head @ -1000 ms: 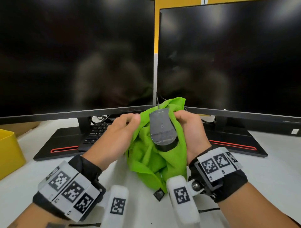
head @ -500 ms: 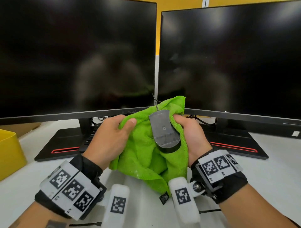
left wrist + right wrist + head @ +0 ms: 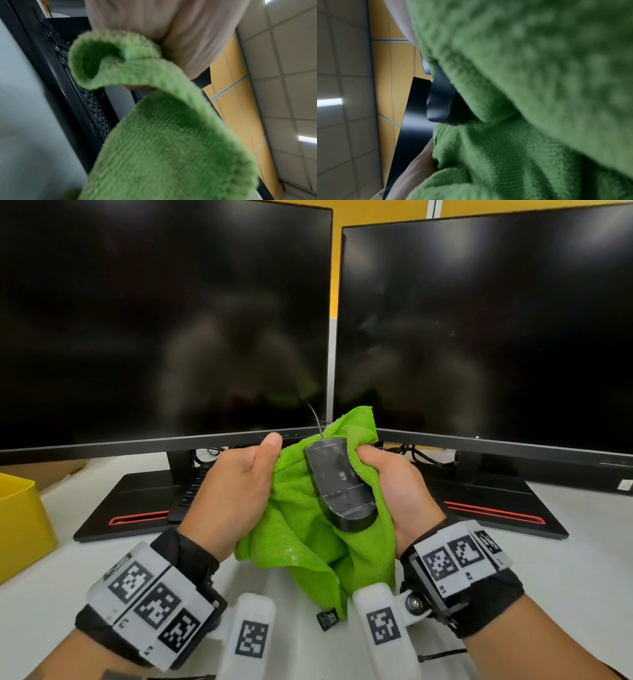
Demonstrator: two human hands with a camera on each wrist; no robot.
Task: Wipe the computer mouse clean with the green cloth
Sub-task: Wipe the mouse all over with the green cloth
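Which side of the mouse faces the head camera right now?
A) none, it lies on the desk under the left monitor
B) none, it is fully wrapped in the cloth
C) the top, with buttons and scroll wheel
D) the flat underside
D: the mouse shows its flat underside, with no buttons or wheel in sight, nested in the green cloth that the right hand and left hand hold above the desk.

Bright green cloth (image 3: 308, 529), dark grey mouse (image 3: 337, 477) (smudged), yellow bin (image 3: 20, 518).
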